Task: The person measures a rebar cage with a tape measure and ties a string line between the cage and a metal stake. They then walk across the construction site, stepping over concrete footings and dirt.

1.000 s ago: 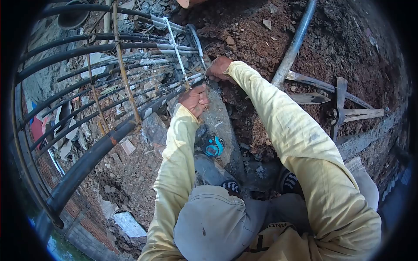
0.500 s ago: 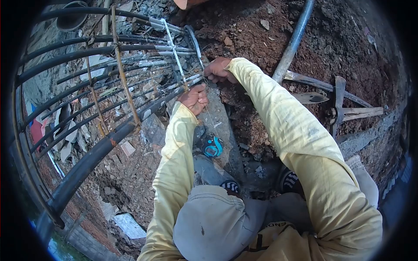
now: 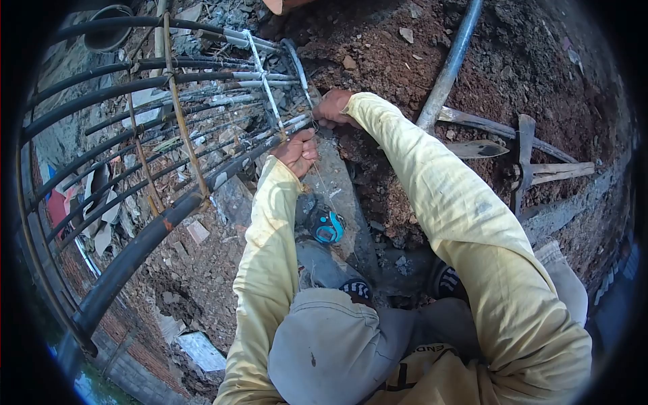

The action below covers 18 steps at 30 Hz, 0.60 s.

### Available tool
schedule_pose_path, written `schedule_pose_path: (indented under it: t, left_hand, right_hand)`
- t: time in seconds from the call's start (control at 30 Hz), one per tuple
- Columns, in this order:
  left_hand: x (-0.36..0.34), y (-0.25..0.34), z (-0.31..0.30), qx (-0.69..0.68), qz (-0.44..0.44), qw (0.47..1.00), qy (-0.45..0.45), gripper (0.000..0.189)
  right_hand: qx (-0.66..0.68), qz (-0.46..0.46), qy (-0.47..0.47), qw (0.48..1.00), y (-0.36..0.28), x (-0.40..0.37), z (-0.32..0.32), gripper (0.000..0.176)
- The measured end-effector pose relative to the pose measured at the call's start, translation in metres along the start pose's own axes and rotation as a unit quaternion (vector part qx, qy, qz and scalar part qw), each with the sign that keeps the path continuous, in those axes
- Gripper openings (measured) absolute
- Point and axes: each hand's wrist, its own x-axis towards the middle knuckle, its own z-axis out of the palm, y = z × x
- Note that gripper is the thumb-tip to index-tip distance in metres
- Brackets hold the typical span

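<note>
A cage of dark steel bars fills the left side, its bar ends tipped in pale grey. At the lower right end of the cage, my left hand is closed beside the thick bar, pinching a thin wire that hangs down from it. My right hand is closed at the bar tips, near the foot of a grey end stirrup; what its fingers hold is too small to make out. A pale cross stirrup crosses the bars just above my left hand.
Below my hands lies a turquoise and black object on a concrete strip. To the right are a metal pipe, a wooden-handled tool and a flat blade on reddish soil. A bucket stands top left.
The whole view has shifted slightly, with the cage and both hands a little further left. Both hands keep their closed grip near the bar ends.
</note>
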Motion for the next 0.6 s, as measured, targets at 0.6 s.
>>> schedule_pose_path:
  t: [0.6]
  left_hand:
    - [-0.009, -0.007, 0.006, -0.052, 0.028, 0.998, -0.021, 0.014]
  right_hand:
    - [-0.024, -0.063, 0.01, 0.998, 0.015, 0.007, 0.002, 0.024]
